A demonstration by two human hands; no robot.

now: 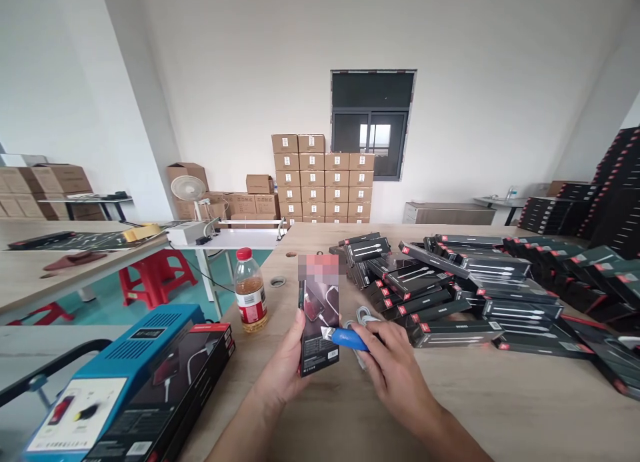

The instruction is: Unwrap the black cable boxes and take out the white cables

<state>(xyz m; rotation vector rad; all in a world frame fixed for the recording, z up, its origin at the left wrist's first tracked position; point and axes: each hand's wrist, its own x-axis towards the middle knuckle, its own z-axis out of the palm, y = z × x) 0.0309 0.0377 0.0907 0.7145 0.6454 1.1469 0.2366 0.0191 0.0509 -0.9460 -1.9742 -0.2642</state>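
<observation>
Upright in front of me, a black and red cable box (320, 312) shows a printed phone and a white cable. My left hand (285, 362) grips its lower left side, thumb along the edge. My right hand (395, 365) is closed round a blue-handled cutter (350, 339), whose blade tip lies over the lower face of the box; whether it touches is unclear. Partly behind my right hand, a coiled light-grey cable (364, 313) rests on the wooden table (500, 409).
Many black boxes (425, 275) lie piled on the right. Left of my hands are a drink bottle (250, 295), a blue machine (130, 355) and stacked cable boxes (185, 375). Cartons (313, 179) stand against the wall.
</observation>
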